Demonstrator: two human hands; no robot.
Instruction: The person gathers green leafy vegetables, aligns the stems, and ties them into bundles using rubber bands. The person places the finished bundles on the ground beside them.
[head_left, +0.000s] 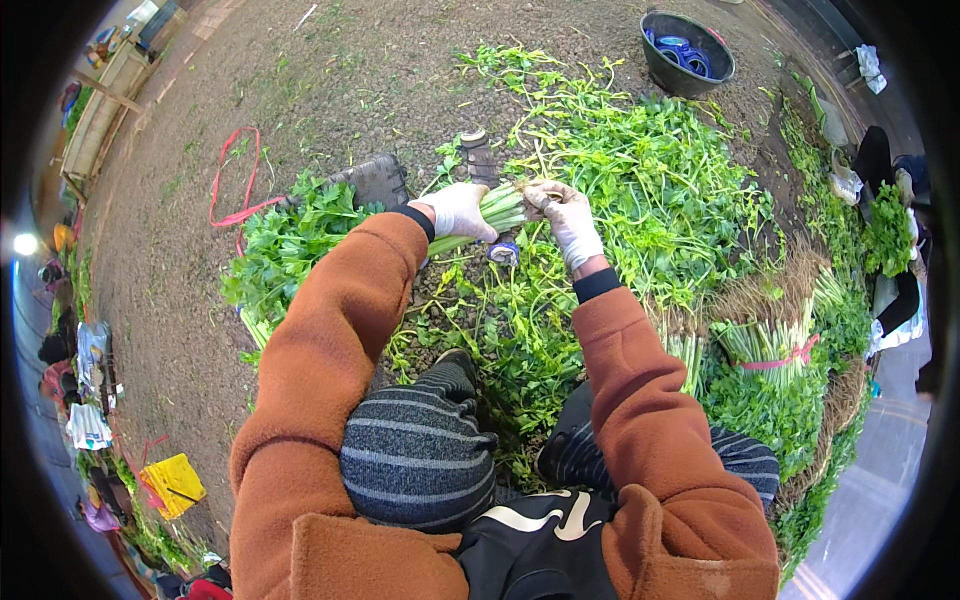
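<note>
My left hand (461, 211), in a white glove, is wrapped around a bunch of pale green celery stalks (504, 207). The bunch lies nearly level, its root end to the right. At that end my right hand (568, 221), its glove soiled at the fingers, grips the roots; its fingertips are partly hidden. Leafy celery tops (289, 232) spread out left of my left hand. Just below the held stalks lies a small blue-and-white roll (503, 253). Behind them a dark object with a pale round end (478, 157) rests on the soil.
Loose celery leaves and stems (630, 165) cover the ground ahead and right. Tied celery bundles (772, 352) stand at my right. A black bucket (686, 60) holds blue rolls. Pink strap (247, 202) and a black slab (371, 181) lie left. Another person's sleeve (900, 304) shows far right.
</note>
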